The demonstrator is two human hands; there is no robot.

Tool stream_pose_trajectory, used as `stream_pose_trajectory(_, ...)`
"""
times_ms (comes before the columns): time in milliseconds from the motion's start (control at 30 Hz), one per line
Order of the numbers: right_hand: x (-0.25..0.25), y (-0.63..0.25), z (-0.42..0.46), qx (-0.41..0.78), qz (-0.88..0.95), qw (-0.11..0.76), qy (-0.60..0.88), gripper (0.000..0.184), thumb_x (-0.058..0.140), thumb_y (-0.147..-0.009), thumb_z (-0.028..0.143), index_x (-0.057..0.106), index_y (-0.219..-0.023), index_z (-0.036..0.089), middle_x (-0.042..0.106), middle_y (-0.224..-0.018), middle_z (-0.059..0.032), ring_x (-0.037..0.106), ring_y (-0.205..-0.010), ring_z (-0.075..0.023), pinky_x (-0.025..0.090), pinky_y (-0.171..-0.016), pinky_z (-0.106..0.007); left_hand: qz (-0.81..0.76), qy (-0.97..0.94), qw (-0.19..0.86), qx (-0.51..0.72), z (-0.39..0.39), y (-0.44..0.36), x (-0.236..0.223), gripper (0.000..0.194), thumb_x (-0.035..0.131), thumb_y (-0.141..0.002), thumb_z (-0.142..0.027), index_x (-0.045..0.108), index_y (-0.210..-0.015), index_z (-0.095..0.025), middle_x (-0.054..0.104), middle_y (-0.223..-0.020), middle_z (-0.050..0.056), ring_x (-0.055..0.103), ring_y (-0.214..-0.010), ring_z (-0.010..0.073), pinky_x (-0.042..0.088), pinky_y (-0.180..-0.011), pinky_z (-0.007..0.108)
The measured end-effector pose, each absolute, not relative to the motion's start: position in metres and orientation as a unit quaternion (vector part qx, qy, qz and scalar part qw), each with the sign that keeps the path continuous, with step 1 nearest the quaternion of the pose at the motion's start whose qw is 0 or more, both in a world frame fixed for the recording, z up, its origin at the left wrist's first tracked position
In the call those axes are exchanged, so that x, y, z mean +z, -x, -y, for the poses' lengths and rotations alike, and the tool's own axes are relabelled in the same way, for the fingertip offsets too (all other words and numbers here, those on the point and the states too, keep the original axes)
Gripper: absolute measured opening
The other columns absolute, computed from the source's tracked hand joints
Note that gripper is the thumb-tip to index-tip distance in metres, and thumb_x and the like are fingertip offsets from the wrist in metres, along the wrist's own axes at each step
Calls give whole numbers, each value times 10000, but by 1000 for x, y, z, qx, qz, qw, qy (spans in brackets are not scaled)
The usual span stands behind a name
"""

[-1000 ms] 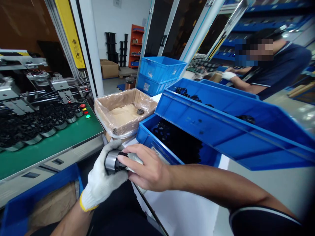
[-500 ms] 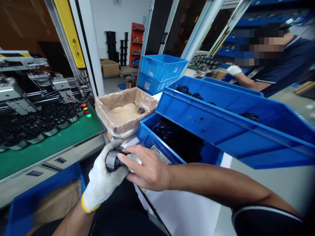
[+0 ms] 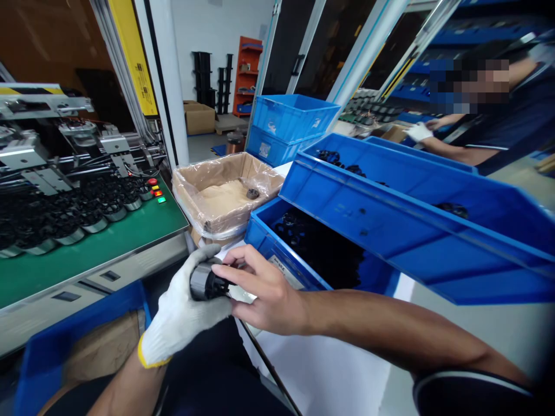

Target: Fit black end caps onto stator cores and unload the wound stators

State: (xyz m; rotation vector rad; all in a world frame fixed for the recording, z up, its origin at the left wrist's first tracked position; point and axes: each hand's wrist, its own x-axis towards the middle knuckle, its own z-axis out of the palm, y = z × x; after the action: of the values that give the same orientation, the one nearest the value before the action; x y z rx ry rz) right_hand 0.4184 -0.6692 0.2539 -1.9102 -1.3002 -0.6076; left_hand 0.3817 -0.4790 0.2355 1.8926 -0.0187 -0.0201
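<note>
On the wearer's side of the plastic-lined carton (image 3: 228, 223), the gloved left hand (image 3: 182, 306) grasped a silver-and-black cylindrical part (image 3: 203, 281), thumb and fingers curled around it. The bare right hand (image 3: 273, 294), also nearer than the carton, had its fingers partly bent and spread, index fingertip touching the part; whether they pinched it was unclear.

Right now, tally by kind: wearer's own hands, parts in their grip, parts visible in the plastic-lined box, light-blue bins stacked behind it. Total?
Own hands: 2 (gloved left hand, bare right hand)
Gripped parts: 1 (metal-and-black part)
Parts visible in plastic-lined box: 1 (dark part)
Stacked light-blue bins: 2 (upper bin, lower bin)
Total: 6
</note>
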Motion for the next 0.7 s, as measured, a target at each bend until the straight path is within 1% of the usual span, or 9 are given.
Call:
stream_pose_trajectory(67,254,-418,669,-233,503,375,743,465,701,-836,125,611,-1292,124,545,-1150,-138,622,-1050,-189,616,-863,-296,14,-809,587,-29,476,-382,235,822,745,-635,-201,511,-1420,-265,669,-1369,31,656,-1231,267,576,-993,320)
stream_pose_trajectory(133,253,-419,669,-226,504,382,741,488,712,-833,137,603,-1309,124,542,-1140,-131,621,-1046,-188,615,-866,-297,22,-798,601,-34,475,-381,234,828,747,-633,-193,503,-1421,-269,657,-1387,29,653,-1235,260,577,-978,295)
stream_pose_trajectory(233,253,-419,668,-229,513,383,734,494,707,-837,136,601,-1320,127,533,-1136,-124,614,-1043,-182,614,-857,-286,28,-788,615,-22,476,-381,233,793,743,-649,-204,509,-1405,-258,654,-1386,39,644,-1245,266,528,-1069,329)
stream_pose_trajectory(333,254,-418,669,-226,515,385,732,490,711,-830,123,608,-1308,121,536,-1129,-125,614,-1030,-180,615,-849,-290,19,-800,599,-34,476,-380,232,809,746,-645,-193,505,-1411,-291,663,-1367,23,653,-1230,269,507,-1100,361)
stream_pose_trajectory(400,255,-418,669,-217,507,387,739,505,720,-821,125,605,-1312,129,544,-1129,-124,621,-1036,-187,616,-867,-309,8,-810,585,-48,476,-379,232,856,755,-630,-189,487,-1432,-318,666,-1359,14,663,-1212,271,523,-1080,367)
stream_pose_trajectory(533,254,-418,669,-218,514,393,731,555,750,-806,128,592,-1338,152,542,-1121,-116,630,-1027,-187,620,-852,-306,-14,-818,572,-61,475,-379,236,933,765,-593,-193,464,-1468,-309,691,-1314,37,684,-1170,295,565,-1013,373)
stream_pose_trajectory(700,254,-419,669,-196,509,405,734,573,783,-783,131,606,-1328,147,556,-1118,-117,627,-1011,-186,616,-861,-320,-9,-808,586,-66,476,-381,239,882,739,-589,-182,526,-1438,-294,748,-1182,29,718,-1084,287,604,-910,337)
